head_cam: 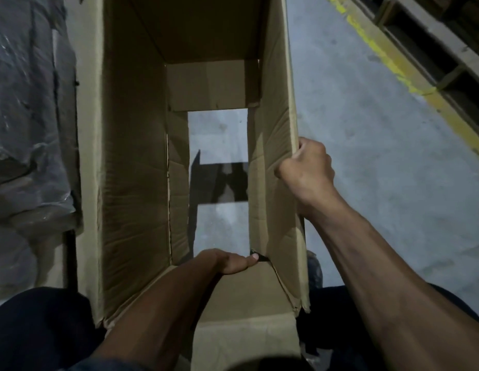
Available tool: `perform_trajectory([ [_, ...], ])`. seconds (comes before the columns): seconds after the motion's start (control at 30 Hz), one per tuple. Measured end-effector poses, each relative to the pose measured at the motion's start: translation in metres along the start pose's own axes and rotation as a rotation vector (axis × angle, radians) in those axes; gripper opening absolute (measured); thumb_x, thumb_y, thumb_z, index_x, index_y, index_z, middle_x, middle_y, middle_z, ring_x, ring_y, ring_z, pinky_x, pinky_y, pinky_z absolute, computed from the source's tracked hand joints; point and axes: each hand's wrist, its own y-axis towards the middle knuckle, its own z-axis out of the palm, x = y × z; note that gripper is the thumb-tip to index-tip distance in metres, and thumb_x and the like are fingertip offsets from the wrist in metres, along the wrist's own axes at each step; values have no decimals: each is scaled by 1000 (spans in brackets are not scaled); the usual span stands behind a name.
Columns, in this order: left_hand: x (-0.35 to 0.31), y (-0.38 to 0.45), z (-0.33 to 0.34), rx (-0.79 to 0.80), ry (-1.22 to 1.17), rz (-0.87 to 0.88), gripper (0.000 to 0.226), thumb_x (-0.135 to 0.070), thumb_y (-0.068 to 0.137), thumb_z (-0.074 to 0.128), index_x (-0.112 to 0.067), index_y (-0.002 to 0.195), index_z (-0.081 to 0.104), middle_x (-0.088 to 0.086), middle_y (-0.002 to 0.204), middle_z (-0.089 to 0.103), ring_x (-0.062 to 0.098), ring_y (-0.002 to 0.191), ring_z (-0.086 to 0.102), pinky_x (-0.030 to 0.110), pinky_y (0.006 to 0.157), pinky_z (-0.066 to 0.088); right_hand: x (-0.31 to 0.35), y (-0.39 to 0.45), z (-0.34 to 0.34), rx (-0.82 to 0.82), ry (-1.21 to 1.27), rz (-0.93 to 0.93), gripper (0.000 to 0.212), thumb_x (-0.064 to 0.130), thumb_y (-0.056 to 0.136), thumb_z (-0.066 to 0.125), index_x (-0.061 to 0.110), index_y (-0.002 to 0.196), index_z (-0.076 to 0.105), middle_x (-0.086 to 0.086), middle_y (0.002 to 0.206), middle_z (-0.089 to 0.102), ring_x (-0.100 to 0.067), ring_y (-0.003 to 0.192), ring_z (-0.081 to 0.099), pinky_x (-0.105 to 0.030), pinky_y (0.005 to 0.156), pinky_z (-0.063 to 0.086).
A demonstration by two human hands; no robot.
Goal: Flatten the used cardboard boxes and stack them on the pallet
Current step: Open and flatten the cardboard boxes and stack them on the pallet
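A tall brown cardboard box point(136, 162) stands open in front of me, and I look down through it. Its bottom flaps are parted, so the grey floor shows through the gap. My right hand point(308, 162) grips the top edge of the box's right wall, fingers curled over the rim. My left hand point(230, 262) reaches inside and holds the edge of the near bottom flap, its fingers curled over that edge and its thumb pointing right toward the corner.
Plastic-wrapped goods point(26, 108) stand close on the left. The grey concrete floor point(380, 162) stretches to the right, crossed by a yellow line point(409, 84). A wooden pallet point(436, 46) lies beyond that line at the upper right. My dark trousers point(34, 333) show at the bottom.
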Motion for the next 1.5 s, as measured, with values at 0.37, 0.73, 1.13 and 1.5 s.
perform_trajectory([
  [0.37,4,-55,-17,-555,471,339,44,-41,103,45,-13,136,50,10,137,55,25,122,53,43,106,44,-9,8,9,-32,-22,61,18,8,92,65,20,104,59,-2,92,61,-16,73,56,-25,59,42],
  [0.73,21,-167,-120,-1474,331,118,81,-45,98,48,-14,159,4,14,167,-2,36,153,-2,53,121,2,-23,-4,19,-76,-75,114,21,5,90,63,14,108,64,-5,90,63,-26,81,61,-34,70,52],
  [1.13,34,-159,-170,-1206,-192,293,43,-24,84,64,-6,121,53,23,118,64,42,112,59,44,89,48,-50,-29,26,-100,-82,81,26,10,95,65,14,120,60,-3,97,60,-21,83,57,-32,72,51],
  [1.5,3,-152,-101,-1004,-42,583,52,-27,71,56,-28,123,64,6,108,73,31,102,66,37,86,51,-23,17,-6,-163,-26,213,41,25,91,64,18,129,49,-7,109,58,-31,99,58,-41,88,52],
])
